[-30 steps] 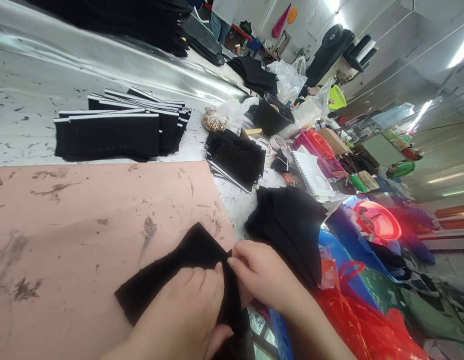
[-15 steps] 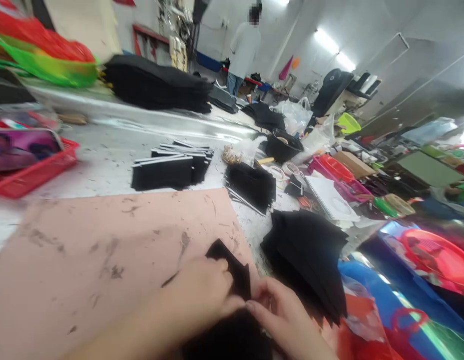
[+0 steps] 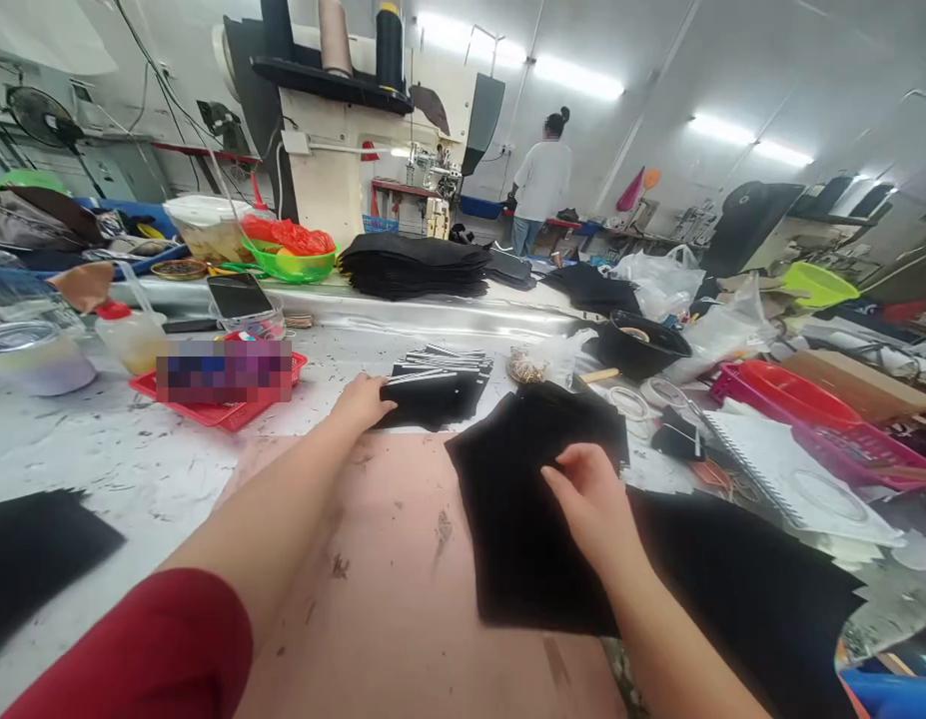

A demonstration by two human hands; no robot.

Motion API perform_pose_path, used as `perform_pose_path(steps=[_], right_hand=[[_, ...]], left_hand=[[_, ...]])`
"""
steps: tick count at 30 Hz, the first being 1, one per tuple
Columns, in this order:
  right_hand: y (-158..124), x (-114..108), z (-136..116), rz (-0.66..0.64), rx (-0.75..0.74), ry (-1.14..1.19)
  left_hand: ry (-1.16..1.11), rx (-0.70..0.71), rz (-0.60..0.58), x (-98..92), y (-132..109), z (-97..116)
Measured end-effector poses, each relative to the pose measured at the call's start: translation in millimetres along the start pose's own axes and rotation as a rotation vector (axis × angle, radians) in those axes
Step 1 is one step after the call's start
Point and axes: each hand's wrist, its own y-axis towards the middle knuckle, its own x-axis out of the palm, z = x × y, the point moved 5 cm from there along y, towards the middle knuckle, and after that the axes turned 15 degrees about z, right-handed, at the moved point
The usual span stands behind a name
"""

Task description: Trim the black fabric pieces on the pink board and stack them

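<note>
My left hand reaches to a stack of black fabric pieces with white strips, its thumb and fingers closed on the stack's left edge. My right hand is over a large black fabric piece, thumb and index fingertip slightly apart in front of the cloth. Nothing shows between them; its other fingers are partly hidden. That piece lies partly over the pink mat. More black fabric is right of my right forearm.
A red basket and a squeeze bottle are at left. Toward the back are a pile of black fabric and a black bowl. A spiral notebook lies at right. A person stands in the background.
My view has turned left. My hands, earlier together at a black piece, are now apart: the left has gone forward to the white-stripped stack, the right is over the large black piece.
</note>
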Motion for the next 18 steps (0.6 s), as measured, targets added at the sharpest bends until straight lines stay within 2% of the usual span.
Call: perform_pose_path(steps=[3, 5, 9, 11, 13, 15, 18], right_hand=[[11, 16, 10, 0.003, -0.058, -0.082], [5, 19, 3, 0.015, -0.159, -0.137], [-27, 13, -45, 0.041, -0.506, -0.145], [-45, 7, -77, 0.059, -0.679, -0.074], [-58, 3, -105, 0.043, -0.773, 0.009], [-65, 2, -124, -0.023, -0.726, 0.104], [-75, 5, -133, -0.196, -0.505, 0.251]], left_hand=[[-0.047, -0.032, 0.050, -4.4, -2, 1], [-0.102, -0.043, 0.085, -11.4, -8, 4], [-0.310, -0.025, 0.094, -37.7, -42, 24], [-0.437, 0.014, 0.058, -56.1, -73, 37], [-0.560, 0.039, -0.019, -73.2, -110, 47], [-0.771, -0.012, -0.148, -84.3, -146, 50], [-1.018, -0.180, -0.279, -90.3, -187, 44]])
